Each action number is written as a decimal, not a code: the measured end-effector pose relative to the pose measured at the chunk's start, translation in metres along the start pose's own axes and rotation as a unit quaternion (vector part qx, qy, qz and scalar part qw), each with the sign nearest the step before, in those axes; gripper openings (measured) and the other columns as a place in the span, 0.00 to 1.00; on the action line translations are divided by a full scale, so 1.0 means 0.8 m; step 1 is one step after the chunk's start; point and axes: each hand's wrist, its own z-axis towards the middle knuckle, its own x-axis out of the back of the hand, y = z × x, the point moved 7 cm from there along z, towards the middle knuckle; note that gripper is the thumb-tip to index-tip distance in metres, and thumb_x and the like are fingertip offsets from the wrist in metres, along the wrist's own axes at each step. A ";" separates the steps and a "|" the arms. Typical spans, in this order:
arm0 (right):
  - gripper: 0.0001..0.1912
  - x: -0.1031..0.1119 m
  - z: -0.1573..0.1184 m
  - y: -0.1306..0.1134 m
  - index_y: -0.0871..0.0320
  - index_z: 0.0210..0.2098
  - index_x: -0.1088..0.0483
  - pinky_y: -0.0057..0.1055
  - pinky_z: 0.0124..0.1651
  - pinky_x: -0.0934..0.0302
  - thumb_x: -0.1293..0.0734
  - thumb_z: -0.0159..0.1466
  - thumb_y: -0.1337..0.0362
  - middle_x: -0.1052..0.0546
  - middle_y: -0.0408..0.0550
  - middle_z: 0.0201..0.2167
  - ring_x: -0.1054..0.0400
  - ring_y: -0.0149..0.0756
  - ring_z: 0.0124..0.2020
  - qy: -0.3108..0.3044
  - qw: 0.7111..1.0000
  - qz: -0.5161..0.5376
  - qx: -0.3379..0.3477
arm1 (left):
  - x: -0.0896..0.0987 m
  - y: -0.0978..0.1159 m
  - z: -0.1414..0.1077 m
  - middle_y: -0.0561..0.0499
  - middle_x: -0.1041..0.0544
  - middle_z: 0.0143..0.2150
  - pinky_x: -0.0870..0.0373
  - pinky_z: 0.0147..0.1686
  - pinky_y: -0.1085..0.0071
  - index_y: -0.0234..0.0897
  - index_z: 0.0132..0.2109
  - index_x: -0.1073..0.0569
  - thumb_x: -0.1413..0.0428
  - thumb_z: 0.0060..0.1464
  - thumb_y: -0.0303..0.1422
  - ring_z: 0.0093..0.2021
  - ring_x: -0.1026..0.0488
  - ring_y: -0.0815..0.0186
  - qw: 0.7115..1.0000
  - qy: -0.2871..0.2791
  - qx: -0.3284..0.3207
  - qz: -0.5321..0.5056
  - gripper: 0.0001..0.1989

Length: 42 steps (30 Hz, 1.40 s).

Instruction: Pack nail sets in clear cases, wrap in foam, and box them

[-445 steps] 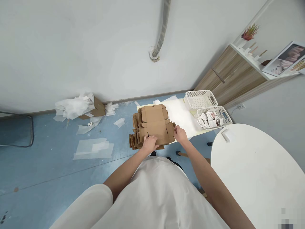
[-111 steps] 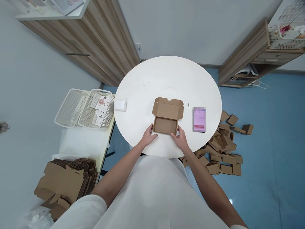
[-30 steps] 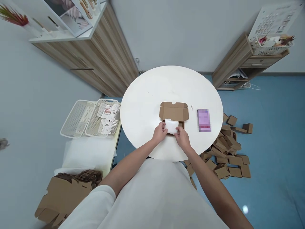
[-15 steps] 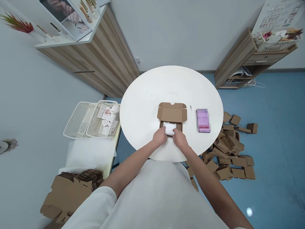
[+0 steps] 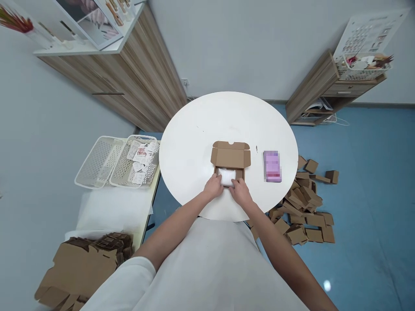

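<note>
An open brown cardboard mailer box [image 5: 231,158] lies on the round white table [image 5: 227,116], its lid folded back away from me. Inside its tray sits a white wrapped packet [image 5: 227,176]. My left hand [image 5: 214,185] is at the packet's left end, fingers curled over the box's left side. At the right end, my right hand [image 5: 241,191] is closed with its fingertips on the packet near the front edge. What the wrapping covers is hidden. To the right of the box lies a pinkish-purple stack [image 5: 272,166], its face blurred.
Two white baskets stand on a side table at left; the nearer basket [image 5: 142,160] holds paper slips. Flattened cardboard [image 5: 78,268] is piled below them. Many folded brown boxes [image 5: 304,196] lie on the blue floor at right. Wooden cabinets [image 5: 139,65] stand behind.
The view has shifted slightly. The white packet sits lower and flatter in the box, and my right hand has drawn down toward its front edge.
</note>
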 end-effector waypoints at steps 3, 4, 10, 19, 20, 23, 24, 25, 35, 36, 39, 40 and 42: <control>0.22 -0.005 -0.009 -0.009 0.63 0.52 0.39 0.35 0.47 0.42 0.39 0.58 0.67 0.36 0.57 0.43 0.39 0.43 0.46 -0.001 1.000 0.005 0.019 | 0.003 -0.005 -0.010 0.41 0.34 0.42 0.35 0.38 0.64 0.32 0.46 0.35 0.52 0.49 0.28 0.42 0.32 0.57 1.000 0.010 0.000 -0.025 0.15; 0.23 -0.005 -0.013 -0.012 0.63 0.53 0.40 0.36 0.47 0.41 0.39 0.58 0.67 0.36 0.57 0.43 0.39 0.43 0.46 0.004 1.000 0.009 0.026 | 0.005 -0.006 -0.015 0.41 0.33 0.42 0.34 0.38 0.64 0.33 0.45 0.34 0.52 0.49 0.28 0.41 0.32 0.57 0.999 0.015 -0.004 -0.039 0.14; 0.25 0.034 -0.028 -0.016 0.56 0.57 0.45 0.41 0.50 0.42 0.42 0.59 0.65 0.37 0.55 0.49 0.41 0.43 0.51 0.076 0.991 0.086 0.074 | 0.035 -0.025 -0.041 0.45 0.32 0.43 0.34 0.43 0.64 0.37 0.48 0.35 0.51 0.51 0.32 0.41 0.31 0.62 0.983 0.095 -0.053 -0.145 0.16; 0.37 0.083 0.010 0.086 0.52 0.59 0.49 0.41 0.58 0.49 0.39 0.54 0.45 0.45 0.52 0.61 0.49 0.43 0.59 0.039 0.900 0.389 -0.192 | 0.089 -0.074 0.020 0.42 0.40 0.60 0.39 0.49 0.65 0.37 0.55 0.39 0.56 0.51 0.54 0.56 0.39 0.57 0.913 0.080 0.097 -0.388 0.31; 0.36 0.084 0.014 0.088 0.50 0.58 0.48 0.41 0.59 0.50 0.40 0.55 0.43 0.47 0.49 0.62 0.50 0.41 0.60 0.026 0.882 0.425 -0.201 | 0.089 -0.072 0.026 0.42 0.40 0.60 0.39 0.49 0.65 0.37 0.55 0.39 0.58 0.51 0.55 0.57 0.39 0.57 0.900 0.058 0.102 -0.420 0.33; 0.32 0.084 0.026 0.086 0.47 0.57 0.46 0.39 0.60 0.54 0.42 0.56 0.42 0.48 0.44 0.63 0.52 0.38 0.62 0.007 0.840 0.499 -0.214 | 0.087 -0.066 0.037 0.40 0.42 0.61 0.38 0.48 0.64 0.35 0.57 0.41 0.64 0.50 0.58 0.58 0.40 0.55 0.864 0.016 0.116 -0.490 0.38; 0.31 0.083 0.029 0.082 0.46 0.56 0.45 0.40 0.60 0.55 0.43 0.56 0.42 0.47 0.43 0.62 0.52 0.38 0.62 0.003 0.829 0.517 -0.214 | 0.086 -0.064 0.039 0.40 0.42 0.61 0.37 0.49 0.64 0.35 0.58 0.42 0.65 0.50 0.59 0.58 0.41 0.55 0.855 0.008 0.120 -0.504 0.39; 0.30 0.081 0.033 0.077 0.46 0.56 0.44 0.40 0.61 0.55 0.44 0.57 0.42 0.45 0.43 0.61 0.52 0.37 0.61 -0.002 0.819 0.534 -0.211 | 0.084 -0.062 0.040 0.40 0.42 0.61 0.37 0.49 0.63 0.35 0.58 0.43 0.65 0.50 0.59 0.58 0.41 0.55 0.848 0.001 0.122 -0.516 0.39; 0.32 0.077 0.046 0.032 0.47 0.59 0.50 0.34 0.55 0.46 0.50 0.59 0.41 0.40 0.42 0.59 0.45 0.35 0.58 0.060 0.814 0.558 -0.150 | 0.083 -0.053 0.033 0.40 0.39 0.59 0.36 0.49 0.64 0.32 0.58 0.42 0.70 0.52 0.57 0.57 0.39 0.56 0.844 -0.010 0.100 -0.527 0.40; 0.33 0.078 0.045 0.030 0.47 0.59 0.50 0.34 0.55 0.45 0.52 0.59 0.41 0.41 0.43 0.59 0.45 0.35 0.58 0.061 0.828 0.540 -0.139 | 0.084 -0.052 0.031 0.40 0.39 0.59 0.36 0.49 0.64 0.32 0.58 0.41 0.71 0.52 0.57 0.57 0.39 0.56 0.845 -0.007 0.096 -0.526 0.40; 0.33 0.083 0.042 0.024 0.46 0.59 0.48 0.36 0.54 0.46 0.57 0.60 0.41 0.38 0.41 0.58 0.43 0.35 0.57 0.060 0.850 0.513 -0.102 | 0.083 -0.046 0.024 0.41 0.38 0.59 0.35 0.49 0.64 0.32 0.57 0.40 0.75 0.52 0.57 0.57 0.39 0.56 0.844 -0.002 0.082 -0.531 0.41; 0.33 0.085 0.040 0.022 0.46 0.58 0.47 0.36 0.54 0.46 0.58 0.60 0.41 0.37 0.41 0.57 0.43 0.35 0.56 0.059 0.851 0.514 -0.089 | 0.082 -0.044 0.022 0.41 0.38 0.59 0.35 0.49 0.65 0.32 0.57 0.40 0.76 0.52 0.57 0.57 0.38 0.57 0.840 -0.002 0.077 -0.537 0.42; 0.35 0.088 0.036 0.019 0.46 0.57 0.44 0.36 0.55 0.47 0.60 0.59 0.40 0.35 0.40 0.55 0.42 0.35 0.56 0.057 0.853 0.514 -0.068 | 0.080 -0.042 0.019 0.42 0.37 0.58 0.35 0.48 0.65 0.33 0.57 0.40 0.77 0.51 0.57 0.57 0.38 0.57 0.827 -0.005 0.068 -0.557 0.43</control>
